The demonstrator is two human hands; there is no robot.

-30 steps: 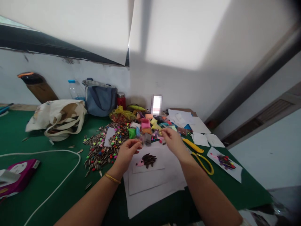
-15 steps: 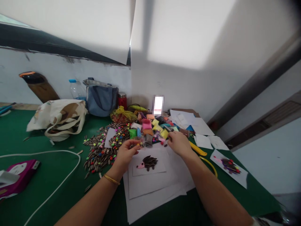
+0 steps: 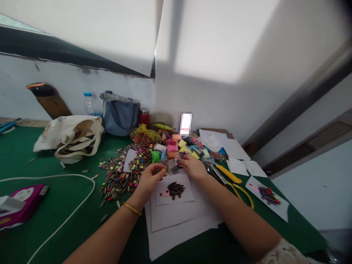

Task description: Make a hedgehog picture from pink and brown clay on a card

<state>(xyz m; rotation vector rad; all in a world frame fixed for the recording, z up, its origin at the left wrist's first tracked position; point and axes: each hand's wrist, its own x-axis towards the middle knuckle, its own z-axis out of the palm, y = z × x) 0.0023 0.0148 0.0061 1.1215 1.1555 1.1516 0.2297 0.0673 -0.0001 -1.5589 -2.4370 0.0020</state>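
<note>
My left hand is closed in a pinch, with a small yellow ball at its fingertips. It hovers by the upper left corner of a white card. On that card lies a hedgehog figure with a pink face and dark seed spines. My right hand has its fingertips together among small colored balls, beside a grey clay packet; what they grip is hidden. Several larger white sheets lie under the card.
Left of the card spreads a pile of striped seeds mixed with colored balls. Behind are clay packets, a blue bag and a cream tote. Yellow-handled scissors, a yellow cutter and another hedgehog card lie right.
My right hand has moved left, from the packets near the scissors to beside the grey clay packet, uncovering the scissors' blades. My left hand stays nearly in place; the view has shifted slightly.
</note>
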